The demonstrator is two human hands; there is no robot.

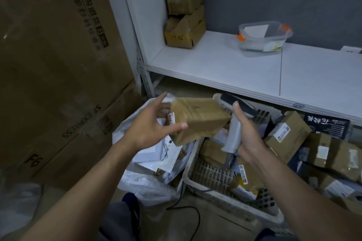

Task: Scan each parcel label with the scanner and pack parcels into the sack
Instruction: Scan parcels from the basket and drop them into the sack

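Note:
A brown taped cardboard parcel (197, 119) hangs tilted above the open white sack (145, 184). My left hand (150, 127) holds its left end loosely, thumb across the front face and fingers spread behind. A white label shows on the parcel's left end. My right hand (248, 137) grips the handle of the grey scanner (233, 131), whose head sits right behind the parcel's right edge. White flat mailers lie inside the sack.
A grey plastic crate (191, 174) at the right holds several labelled parcels (288, 133). A white shelf (235, 68) above carries a clear tub (264, 37) and small cartons (184, 33). Big cardboard boxes (58, 64) stand at the left. A black cable (188, 209) runs across the floor.

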